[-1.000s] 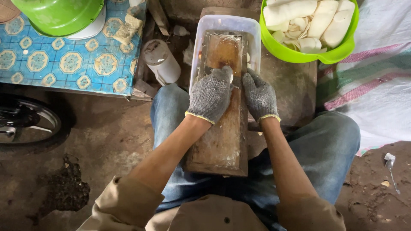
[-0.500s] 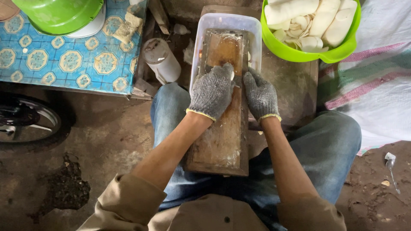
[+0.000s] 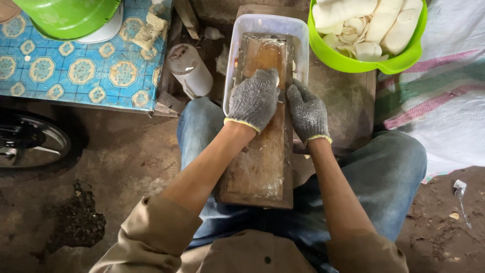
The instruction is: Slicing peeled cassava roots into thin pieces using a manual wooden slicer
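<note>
A long wooden slicing board point(image 3: 260, 162) rests on my lap, and its far end lies in a clear plastic tub point(image 3: 236, 55). My left hand point(image 3: 252, 98), in a grey knit glove, presses down on the board near the tub, closed over a small white root piece that barely shows at the fingertips. My right hand point(image 3: 308, 112), also gloved, grips the board's right edge beside it. A few thin white slices point(image 3: 294, 65) lie in the tub next to the board.
A green bowl point(image 3: 353, 63) of peeled white roots point(image 3: 384, 20) and slices stands at the far right. A blue patterned table point(image 3: 76, 71) with a green basin point(image 3: 65, 15) is on the left, with a grey cylinder point(image 3: 191, 71) beside it. A wheel point(image 3: 30, 141) is at left, a woven sack point(image 3: 444, 101) at right.
My left hand has slid a little away from me along the board toward the tub. The right hand has kept its hold on the board's edge.
</note>
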